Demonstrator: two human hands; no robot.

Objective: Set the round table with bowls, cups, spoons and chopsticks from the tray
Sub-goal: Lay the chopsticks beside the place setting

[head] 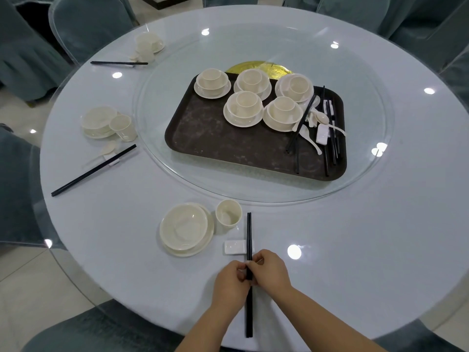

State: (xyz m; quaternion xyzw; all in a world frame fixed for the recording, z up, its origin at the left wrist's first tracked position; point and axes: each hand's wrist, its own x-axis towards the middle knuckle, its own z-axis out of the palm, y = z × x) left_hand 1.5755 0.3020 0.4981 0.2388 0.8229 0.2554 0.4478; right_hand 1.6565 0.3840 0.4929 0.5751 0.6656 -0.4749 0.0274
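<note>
Chopsticks (249, 250) lay across the white rest (236, 247) as we pinched them with left hand (232, 282) and right hand (271, 271), squaring them beside the bowl (184, 228).

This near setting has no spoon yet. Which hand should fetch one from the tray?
Right, probably. The spoons lie at the right end of the tray, on the right hand's side. The left hand would have to cross over. Both hands now pinch the chopsticks, so let go first.
</note>
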